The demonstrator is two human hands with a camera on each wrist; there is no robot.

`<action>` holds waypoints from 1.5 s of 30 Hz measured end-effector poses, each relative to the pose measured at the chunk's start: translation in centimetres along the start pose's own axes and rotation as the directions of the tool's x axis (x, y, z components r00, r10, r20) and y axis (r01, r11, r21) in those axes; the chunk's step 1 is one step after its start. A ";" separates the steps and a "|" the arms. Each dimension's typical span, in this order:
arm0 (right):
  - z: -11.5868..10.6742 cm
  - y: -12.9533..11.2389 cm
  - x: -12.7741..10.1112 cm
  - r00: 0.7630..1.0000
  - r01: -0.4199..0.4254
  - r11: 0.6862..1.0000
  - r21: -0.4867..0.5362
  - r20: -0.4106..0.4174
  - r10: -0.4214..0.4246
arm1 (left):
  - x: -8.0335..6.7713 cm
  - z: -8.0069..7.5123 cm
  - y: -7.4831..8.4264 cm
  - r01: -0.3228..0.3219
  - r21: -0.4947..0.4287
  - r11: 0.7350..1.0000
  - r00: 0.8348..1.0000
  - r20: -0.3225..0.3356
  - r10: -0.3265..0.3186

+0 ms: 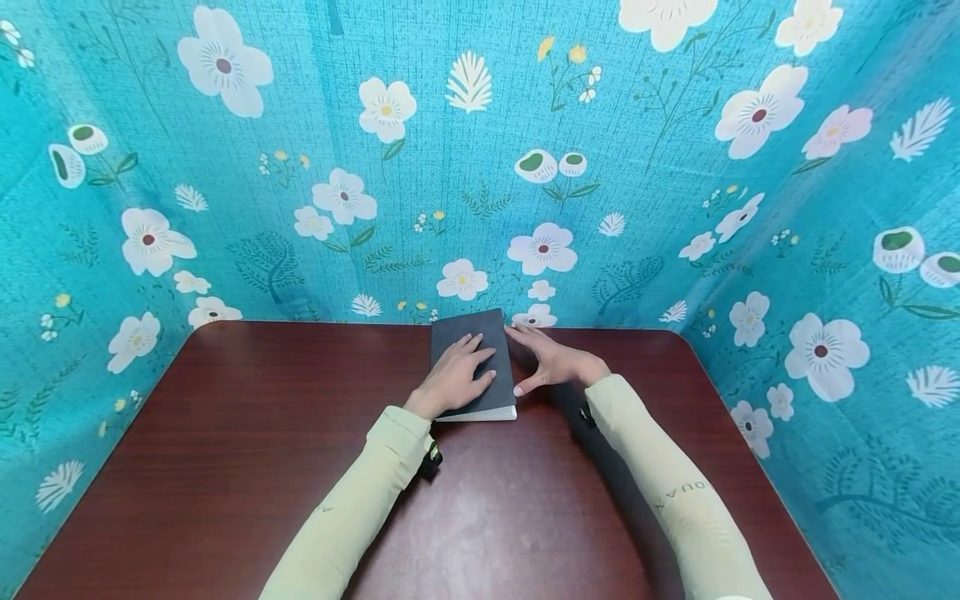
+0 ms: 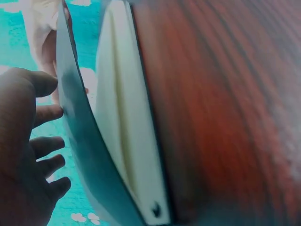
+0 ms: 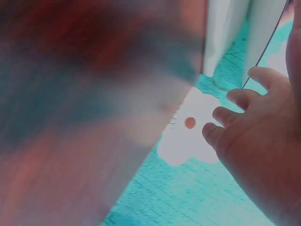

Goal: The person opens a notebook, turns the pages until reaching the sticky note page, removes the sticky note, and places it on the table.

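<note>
The dark notebook (image 1: 491,332) lay on the table (image 1: 300,400), its cover (image 2: 83,129) standing partly away from the pale pages (image 2: 138,141). It looked light, the cover thin, bendy and easily creased; its free edge seemed the best hold. Over the notebook, the left hand (image 1: 461,373) rested, fingers loosely spread, gripping nothing. Right of the notebook, the right hand (image 1: 555,360) had thumb and fingers wide apart, empty; contact could not be told. Beyond the notebook hung a flowered curtain (image 1: 465,167).
</note>
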State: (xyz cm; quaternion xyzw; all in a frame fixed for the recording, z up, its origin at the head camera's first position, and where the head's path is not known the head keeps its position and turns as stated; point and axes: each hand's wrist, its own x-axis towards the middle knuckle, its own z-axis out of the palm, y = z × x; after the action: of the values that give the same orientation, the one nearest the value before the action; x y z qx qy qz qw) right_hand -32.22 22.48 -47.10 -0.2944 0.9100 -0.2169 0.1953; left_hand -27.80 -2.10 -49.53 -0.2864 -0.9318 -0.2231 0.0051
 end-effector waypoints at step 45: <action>4.0 -1.7 1.2 0.999 -0.027 0.995 -0.098 -0.046 0.023 | -6.7 -9.0 -4.5 0.007 -0.133 0.991 0.902 -0.426 -0.064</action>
State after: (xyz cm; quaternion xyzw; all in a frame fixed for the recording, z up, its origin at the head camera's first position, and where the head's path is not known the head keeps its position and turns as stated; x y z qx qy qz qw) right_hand -30.46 19.37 -49.85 -0.2875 0.9273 -0.1758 0.1629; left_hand -25.69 -12.73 -44.16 -0.2129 -0.8966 -0.3401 0.1876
